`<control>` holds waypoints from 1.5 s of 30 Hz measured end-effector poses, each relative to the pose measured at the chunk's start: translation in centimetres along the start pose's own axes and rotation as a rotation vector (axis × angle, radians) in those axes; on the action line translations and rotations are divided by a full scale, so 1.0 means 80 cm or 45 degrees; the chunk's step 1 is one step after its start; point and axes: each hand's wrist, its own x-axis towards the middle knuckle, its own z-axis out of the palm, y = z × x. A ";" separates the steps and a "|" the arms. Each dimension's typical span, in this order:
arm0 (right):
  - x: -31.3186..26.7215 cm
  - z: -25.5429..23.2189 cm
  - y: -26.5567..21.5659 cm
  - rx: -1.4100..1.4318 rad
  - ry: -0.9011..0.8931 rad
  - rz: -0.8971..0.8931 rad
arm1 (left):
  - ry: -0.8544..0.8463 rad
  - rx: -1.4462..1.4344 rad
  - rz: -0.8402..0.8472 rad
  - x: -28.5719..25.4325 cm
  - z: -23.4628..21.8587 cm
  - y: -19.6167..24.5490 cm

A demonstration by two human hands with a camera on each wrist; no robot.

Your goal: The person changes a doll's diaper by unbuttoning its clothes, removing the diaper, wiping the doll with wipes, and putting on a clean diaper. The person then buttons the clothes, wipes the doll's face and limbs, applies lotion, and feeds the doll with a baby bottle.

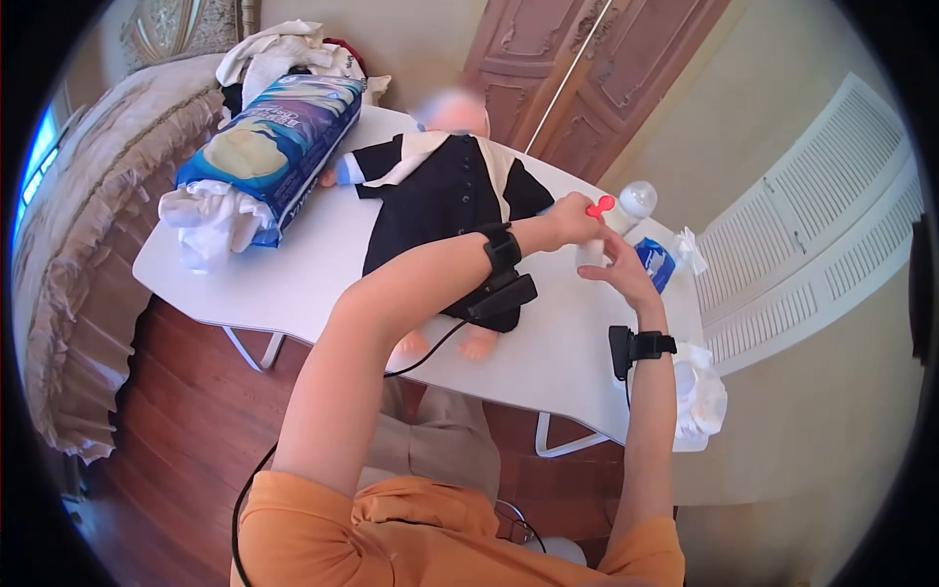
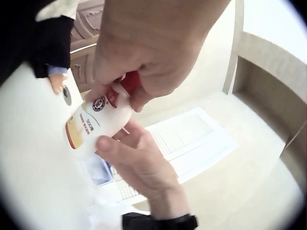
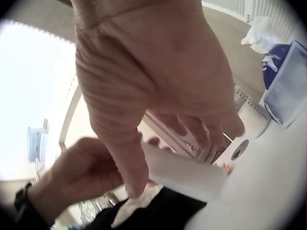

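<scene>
A white bottle [image 1: 590, 256] with a printed label is held over the table's right part by both hands. In the left wrist view, the left hand [image 2: 148, 52] pinches the red top [image 2: 129, 82] of the bottle [image 2: 98, 120]. The right hand [image 2: 144, 163] has its thumb and fingers round the body. From the head view, the left hand [image 1: 574, 222] is at the red top [image 1: 601, 206], with the right hand [image 1: 628, 278] below and to its right. The right wrist view has the right hand [image 3: 158, 72] in front, partly covering the bottle [image 3: 184, 176] and the left hand [image 3: 86, 172].
A doll in a black garment [image 1: 440, 205] lies on the white table [image 1: 528, 367], left of the hands. A blue package [image 1: 279, 142] stands at the left. Near the right edge are a clear round-topped object [image 1: 638, 200], a blue pack [image 1: 654, 265] and crumpled white material [image 1: 699, 391].
</scene>
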 end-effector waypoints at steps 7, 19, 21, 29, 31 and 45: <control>0.041 0.000 -0.078 -0.930 0.085 -0.280 | 0.370 -0.664 0.035 -0.020 -0.041 0.017; 0.069 0.016 -0.176 -1.604 0.019 -0.427 | 0.620 -1.928 -0.185 -0.005 -0.075 0.009; 0.070 0.022 -0.178 -1.637 -0.002 -0.393 | 0.622 -1.761 -0.229 -0.004 -0.078 0.005; 0.073 0.028 -0.166 -1.728 0.151 -0.436 | 0.635 -1.643 -0.270 0.006 -0.073 0.001; 0.074 0.026 -0.131 -1.263 0.249 -0.453 | 0.639 -1.669 -0.243 0.010 -0.075 0.001; 0.042 0.072 0.094 0.290 0.766 0.288 | 0.729 -0.618 -0.010 0.053 -0.196 -0.025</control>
